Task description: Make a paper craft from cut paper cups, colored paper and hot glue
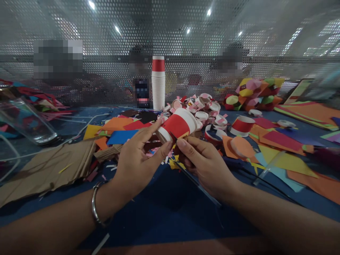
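A white paper cup (180, 124) with a red band round it lies tilted in my left hand (140, 156), its wide rim toward the upper right. The fingers of that hand curl round its base end. Against the cup's near side, the thumb and index finger of my right hand (199, 156) are pressed together. What they pinch is too small to make out; a yellowish patch shows on the red band just above them. Below the right hand a clear thin rod (200, 187) slants down over the blue table (148, 212); I cannot tell whether the hand touches it.
A tall stack of paper cups (158, 88) stands at the back beside a phone (142, 94). Behind the cup is a heap of cut cup pieces (203, 106). Cardboard (53, 166) and a glass (32, 122) lie left, coloured paper (289, 161) and a red-banded cup (242, 125) right.
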Demonstrator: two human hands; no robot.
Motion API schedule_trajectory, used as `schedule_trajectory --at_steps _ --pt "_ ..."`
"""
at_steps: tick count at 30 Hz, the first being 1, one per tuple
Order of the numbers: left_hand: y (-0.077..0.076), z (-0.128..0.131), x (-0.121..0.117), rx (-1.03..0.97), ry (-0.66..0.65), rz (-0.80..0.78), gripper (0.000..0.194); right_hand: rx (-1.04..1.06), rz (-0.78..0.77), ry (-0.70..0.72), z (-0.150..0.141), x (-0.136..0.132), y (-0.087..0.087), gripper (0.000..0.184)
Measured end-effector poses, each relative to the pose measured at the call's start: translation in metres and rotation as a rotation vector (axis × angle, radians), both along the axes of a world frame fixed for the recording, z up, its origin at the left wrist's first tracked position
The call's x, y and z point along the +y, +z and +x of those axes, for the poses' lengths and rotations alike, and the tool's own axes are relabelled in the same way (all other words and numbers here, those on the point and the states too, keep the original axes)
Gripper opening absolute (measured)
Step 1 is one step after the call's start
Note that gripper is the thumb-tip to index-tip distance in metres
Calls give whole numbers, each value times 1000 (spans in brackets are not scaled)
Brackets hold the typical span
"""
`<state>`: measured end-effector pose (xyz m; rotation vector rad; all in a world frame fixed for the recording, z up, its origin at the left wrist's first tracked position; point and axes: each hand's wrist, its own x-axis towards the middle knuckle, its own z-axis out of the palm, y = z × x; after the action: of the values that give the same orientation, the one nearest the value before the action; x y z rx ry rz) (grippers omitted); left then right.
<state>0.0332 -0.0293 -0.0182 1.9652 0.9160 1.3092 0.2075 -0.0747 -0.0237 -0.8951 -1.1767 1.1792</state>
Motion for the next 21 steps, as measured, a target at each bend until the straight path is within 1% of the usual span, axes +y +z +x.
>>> schedule_trajectory --at_steps 3,5,7,11,13,15,17,21 --pt "2 2 -1 -26 11 -46 64 -19 3 -7 0 0 1 42" --pt "3 5 -1 -73 0 -115 66 -32 6 -14 0 1 2 43" --pt "3 8 0 -150 -40 -202 65 -37 13 -22 0 2 2 43" --pt "2 14 2 -339 -162 -388 46 -56 4 -30 1 3 2 43" --pt "3 16 2 -399 -230 -446 37 -67 -9 -31 1 3 2 44" --pt "3 17 3 -416 -263 -456 31 -65 -14 -29 1 3 2 44" --pt "2 17 3 -405 -244 -435 30 -58 -11 -25 1 3 1 43" --pt "0 13 4 -317 -176 -356 41 -38 0 -17 0 2 -2 41"
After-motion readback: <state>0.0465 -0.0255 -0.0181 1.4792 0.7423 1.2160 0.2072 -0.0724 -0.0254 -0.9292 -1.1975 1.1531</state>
